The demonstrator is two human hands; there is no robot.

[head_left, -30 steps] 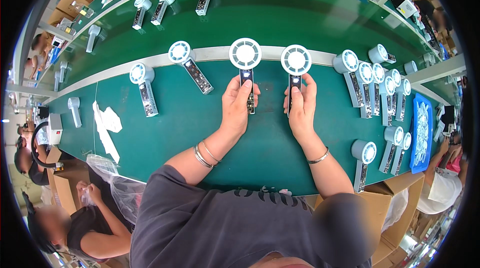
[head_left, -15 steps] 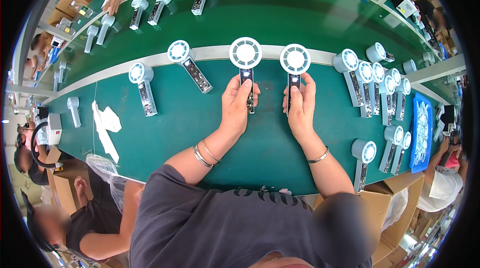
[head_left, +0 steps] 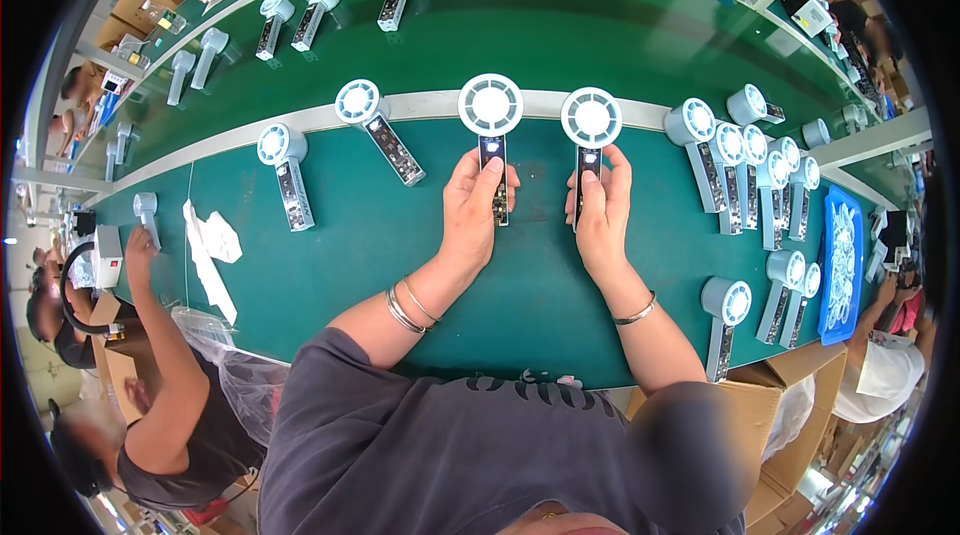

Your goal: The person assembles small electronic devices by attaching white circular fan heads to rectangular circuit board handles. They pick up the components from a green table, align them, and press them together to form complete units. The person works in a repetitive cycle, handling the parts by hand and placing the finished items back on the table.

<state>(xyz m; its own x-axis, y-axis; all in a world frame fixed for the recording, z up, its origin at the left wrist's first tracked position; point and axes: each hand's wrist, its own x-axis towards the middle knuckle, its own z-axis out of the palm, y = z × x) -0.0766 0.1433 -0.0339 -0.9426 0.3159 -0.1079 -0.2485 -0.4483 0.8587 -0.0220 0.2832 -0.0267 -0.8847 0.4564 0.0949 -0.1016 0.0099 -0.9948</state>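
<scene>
My left hand (head_left: 472, 200) is closed around the handle of a handheld fan (head_left: 491, 107), thumb on the front of its open, circuit-lined grip. My right hand (head_left: 603, 205) holds a second handheld fan (head_left: 591, 120) the same way, a short gap to the right. Both fans are upright, with round pale-blue heads and white centres facing up and small lit displays below the heads. To the left, a fan (head_left: 395, 148) with exposed circuitry lies slanted on the green bench (head_left: 540, 305). Beside it lies another similar fan (head_left: 289, 185).
Several unfinished fans (head_left: 735, 155) cluster at the right, near a blue tray (head_left: 842, 265) of pale ring-shaped parts. A white cloth (head_left: 210, 250) lies left. Beyond the pale rail, a green belt (head_left: 560, 25) carries more fans. A cardboard box (head_left: 800, 385) stands at lower right.
Fans on the far belt have shifted slightly left. A co-worker at the left has reached an arm up to the fan at the bench's left end. My hands and both fans stay put.
</scene>
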